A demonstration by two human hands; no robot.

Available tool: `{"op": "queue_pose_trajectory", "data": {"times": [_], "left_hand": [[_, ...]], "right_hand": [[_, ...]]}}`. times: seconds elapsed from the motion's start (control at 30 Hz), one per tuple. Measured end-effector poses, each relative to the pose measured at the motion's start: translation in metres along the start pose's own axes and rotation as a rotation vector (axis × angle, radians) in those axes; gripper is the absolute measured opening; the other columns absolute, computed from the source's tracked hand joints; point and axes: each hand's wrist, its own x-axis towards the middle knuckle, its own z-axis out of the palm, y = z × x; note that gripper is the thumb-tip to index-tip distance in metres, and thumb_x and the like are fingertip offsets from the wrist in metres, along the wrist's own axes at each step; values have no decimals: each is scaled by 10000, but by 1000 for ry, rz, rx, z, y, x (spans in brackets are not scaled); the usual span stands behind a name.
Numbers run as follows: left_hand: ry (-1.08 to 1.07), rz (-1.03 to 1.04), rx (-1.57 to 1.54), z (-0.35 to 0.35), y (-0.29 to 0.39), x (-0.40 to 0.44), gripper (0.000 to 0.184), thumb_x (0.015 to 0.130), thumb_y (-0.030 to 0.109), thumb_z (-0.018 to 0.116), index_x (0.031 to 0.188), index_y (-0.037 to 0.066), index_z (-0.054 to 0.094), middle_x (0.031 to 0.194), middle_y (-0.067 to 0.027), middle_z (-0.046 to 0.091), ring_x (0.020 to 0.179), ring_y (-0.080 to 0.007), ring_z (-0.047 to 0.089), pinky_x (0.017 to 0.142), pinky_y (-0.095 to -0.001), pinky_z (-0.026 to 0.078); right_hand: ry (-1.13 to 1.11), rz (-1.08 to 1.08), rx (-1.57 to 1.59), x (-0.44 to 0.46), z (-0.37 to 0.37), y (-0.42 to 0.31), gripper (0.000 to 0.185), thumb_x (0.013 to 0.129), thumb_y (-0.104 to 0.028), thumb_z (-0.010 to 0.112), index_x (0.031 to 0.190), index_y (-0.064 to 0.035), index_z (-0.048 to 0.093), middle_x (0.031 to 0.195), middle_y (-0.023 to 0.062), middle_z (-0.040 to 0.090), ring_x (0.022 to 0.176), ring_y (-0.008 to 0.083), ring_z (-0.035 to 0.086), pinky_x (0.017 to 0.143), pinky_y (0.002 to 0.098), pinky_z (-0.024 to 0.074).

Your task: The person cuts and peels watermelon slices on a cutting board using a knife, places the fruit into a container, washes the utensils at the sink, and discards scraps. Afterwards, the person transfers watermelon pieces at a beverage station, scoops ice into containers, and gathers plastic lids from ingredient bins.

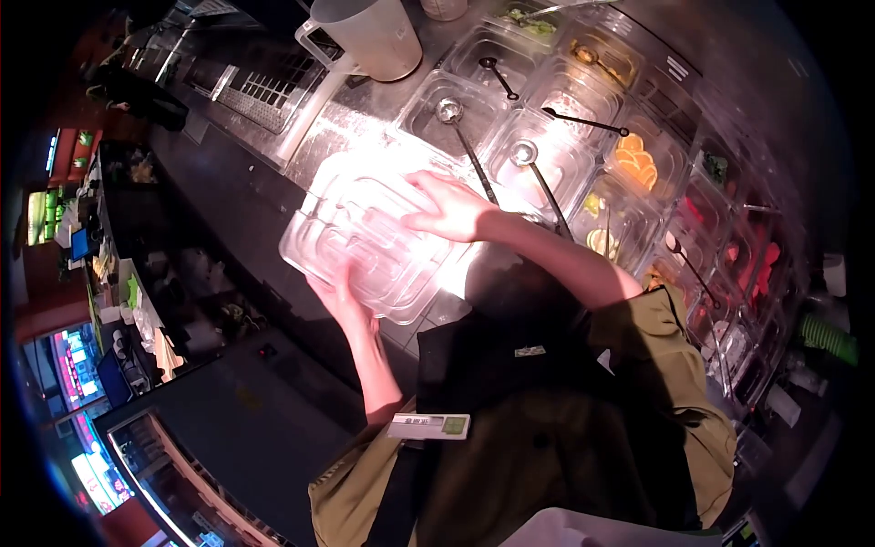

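A clear plastic container with a lid (365, 242) is held in front of my body, washed out by bright light. My left hand (346, 299) grips its lower left edge from the side, the fingers partly hidden behind the plastic. My right hand (448, 208) lies on the upper right part of the container, fingers spread against its surface. Next to my right hand stand clear tubs with ladles, among them a tub with a round metal ladle (449, 111) and another ladle (524, 153). What the held container has inside cannot be made out.
A translucent measuring jug (369, 38) stands at the top. Tubs of orange slices (635, 162) and red pieces (761, 264) fill the counter to the right. At the upper left are a metal drain grate (260, 98) and a person in dark clothes (146, 98). Green stacked cups (828, 339) sit far right.
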Motion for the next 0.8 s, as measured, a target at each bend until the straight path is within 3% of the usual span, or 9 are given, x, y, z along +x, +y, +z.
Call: {"op": "queue_pose_trajectory", "data": {"times": [0.13, 0.17, 0.3, 0.37, 0.43, 0.53, 0.67, 0.77, 0.8], "left_hand": [[-54, -110, -157, -2, 13, 1, 520, 837, 178, 490, 1288, 69, 255, 1254, -119, 381, 1127, -250, 420, 918, -375, 390], [-68, -200, -185, -13, 0, 8, 484, 865, 257, 440, 1283, 77, 276, 1251, -119, 390, 1143, -257, 411, 925, -382, 389], [-40, -223, -150, 9, -17, 4, 537, 887, 343, 390, 1296, 19, 263, 1302, -136, 344, 1195, -255, 346, 981, -377, 307], [66, -142, 3, 4, -23, 11, 547, 893, 342, 376, 1309, 13, 245, 1317, -147, 322, 1225, -252, 303, 1002, -367, 267], [74, -33, 478, 14, -12, 6, 569, 904, 337, 355, 1334, 3, 190, 1356, -171, 260, 1267, -250, 234, 1034, -348, 196], [-112, 96, 635, 0, -24, 15, 584, 906, 320, 360, 1343, -3, 148, 1376, -186, 219, 1277, -263, 217, 1043, -340, 164], [15, -58, 775, 7, -19, 10, 646, 904, 358, 361, 1356, 10, 57, 1402, -196, 130, 1298, -293, 154, 1046, -348, 147], [173, 60, 1109, 16, -23, 9, 682, 904, 412, 329, 1357, 26, -2, 1419, -183, -6, 1311, -289, 97, 1052, -361, 121], [121, 21, 939, 14, -24, 13, 691, 901, 420, 330, 1357, 29, -11, 1418, -177, -38, 1312, -284, 88, 1054, -364, 114]], "right_hand": [[123, 14, 18, 4, 0, -18, 876, 724, -397, 610, 1309, 68, 154, 1311, 270, 283, 1260, 313, 245, 1025, 357, 219], [46, -50, 212, 0, -11, -22, 895, 715, -396, 616, 1301, 97, 153, 1311, 276, 281, 1266, 315, 233, 1033, 345, 206], [55, 143, 172, 22, -9, -10, 841, 741, -384, 592, 1276, 130, 196, 1306, 273, 296, 1244, 304, 284, 1019, 332, 233], [-35, 201, 312, 19, -20, -10, 825, 750, -391, 581, 1267, 137, 213, 1295, 273, 316, 1227, 303, 312, 1009, 334, 253], [-31, 189, 272, 19, -22, -8, 810, 759, -413, 567, 1262, 132, 242, 1278, 273, 343, 1206, 304, 345, 995, 345, 282], [27, 130, 16, 20, -18, -3, 816, 759, -433, 560, 1271, 116, 240, 1293, 270, 324, 1214, 309, 332, 1008, 354, 263], [-7, 214, 132, 14, -15, 12, 778, 776, -424, 537, 1272, 104, 254, 1294, 265, 323, 1219, 319, 322, 1016, 362, 246], [54, 159, 119, 3, -16, 10, 737, 789, -386, 521, 1278, 94, 249, 1307, 259, 305, 1232, 324, 298, 1023, 361, 233], [49, 121, 87, -1, -20, 3, 729, 792, -372, 517, 1285, 87, 238, 1312, 257, 296, 1234, 325, 293, 1024, 361, 233]]}}
